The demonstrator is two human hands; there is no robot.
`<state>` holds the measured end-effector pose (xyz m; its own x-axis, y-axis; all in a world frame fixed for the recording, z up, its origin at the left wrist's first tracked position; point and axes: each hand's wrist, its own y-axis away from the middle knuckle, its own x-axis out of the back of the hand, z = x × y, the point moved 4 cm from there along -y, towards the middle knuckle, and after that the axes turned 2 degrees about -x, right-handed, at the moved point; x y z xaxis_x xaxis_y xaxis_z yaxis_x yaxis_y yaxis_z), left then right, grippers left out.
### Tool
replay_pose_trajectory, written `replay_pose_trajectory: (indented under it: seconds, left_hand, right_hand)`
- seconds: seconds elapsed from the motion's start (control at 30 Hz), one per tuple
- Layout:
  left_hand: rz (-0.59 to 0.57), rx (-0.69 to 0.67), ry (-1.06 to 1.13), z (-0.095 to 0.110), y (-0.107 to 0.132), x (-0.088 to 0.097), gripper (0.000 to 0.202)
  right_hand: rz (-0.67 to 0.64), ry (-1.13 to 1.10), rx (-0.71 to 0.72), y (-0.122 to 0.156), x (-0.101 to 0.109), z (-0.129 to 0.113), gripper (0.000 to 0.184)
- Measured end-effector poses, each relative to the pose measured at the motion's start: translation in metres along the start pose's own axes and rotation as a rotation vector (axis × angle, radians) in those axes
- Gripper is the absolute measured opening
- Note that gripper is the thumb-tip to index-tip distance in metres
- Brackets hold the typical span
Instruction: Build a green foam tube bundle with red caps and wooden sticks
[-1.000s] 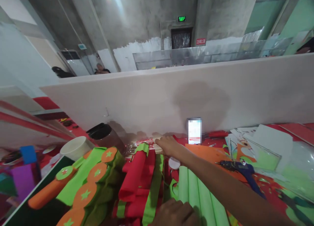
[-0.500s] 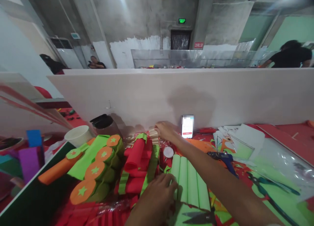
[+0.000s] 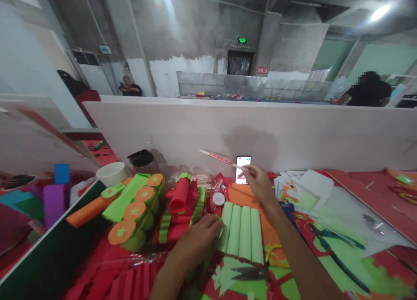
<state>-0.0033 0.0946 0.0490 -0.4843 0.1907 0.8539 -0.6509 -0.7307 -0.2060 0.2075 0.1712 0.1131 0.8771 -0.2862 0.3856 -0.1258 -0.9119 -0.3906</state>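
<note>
A pale board (image 3: pixel 182 130) spans the middle of the frame. Before it, lower centre, light-green rolls (image 3: pixel 241 230) lie side by side; to their upper left is a red roll (image 3: pixel 179 199), with a bundle of sticks (image 3: pixel 204 179) beyond it. The left hand (image 3: pixel 202 231) is at the green rolls' left edge, fingers bent; whether they grip anything cannot be told. The right hand (image 3: pixel 259 185), right of centre, partly overlaps a phone (image 3: pixel 243 162) and pinches one end of a thin stick (image 3: pixel 220 159), raised and pointing upper left. Step in hand, as judged: removing one stick. The next move would call for a steady pinch and a path clear of the phone. Against the frame half a second earlier, the right hand has left the bundle, moving rightward; the left hand remains beside the rolls.
</note>
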Motion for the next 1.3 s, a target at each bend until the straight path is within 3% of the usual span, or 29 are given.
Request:
replay_pose_trajectory:
  seconds: [0.1, 0.2, 0.3, 0.4, 0.67, 1.1, 1.3]
  left_hand:
    - [0.112, 0.052, 0.177, 0.01, -0.004, 0.011, 0.034]
    - [0.266, 0.158, 0.519, 0.013, -0.006, 0.019, 0.04]
    - [0.301, 0.221, 0.827, 0.012, -0.002, 0.012, 0.042]
    - [0.295, 0.295, 0.948, 0.01, 0.011, -0.004, 0.027]
    - [0.485, 0.497, 0.956, 0.014, 0.052, -0.044, 0.031]
    - [0.668, 0.429, 0.91, 0.016, 0.061, -0.047, 0.034]
    - [0.673, 0.42, 0.952, 0.022, 0.06, -0.047, 0.037]
  right_hand:
    - [-0.049, -0.164, -0.145, 0.054, 0.034, 0.014, 0.033]
    - [-0.156, -0.225, -0.254, 0.107, 0.052, 0.035, 0.034]
    - [-0.221, -0.286, -0.333, 0.146, 0.06, 0.057, 0.037]
    - [-0.233, -0.331, -0.37, 0.167, 0.061, 0.071, 0.037]
    - [-0.074, -0.393, -0.363, 0.172, 0.059, 0.077, 0.039]
    - [0.019, -0.355, -0.346, 0.171, 0.065, 0.079, 0.041]
    - [-0.057, -0.398, -0.412, 0.177, 0.058, 0.077, 0.038]
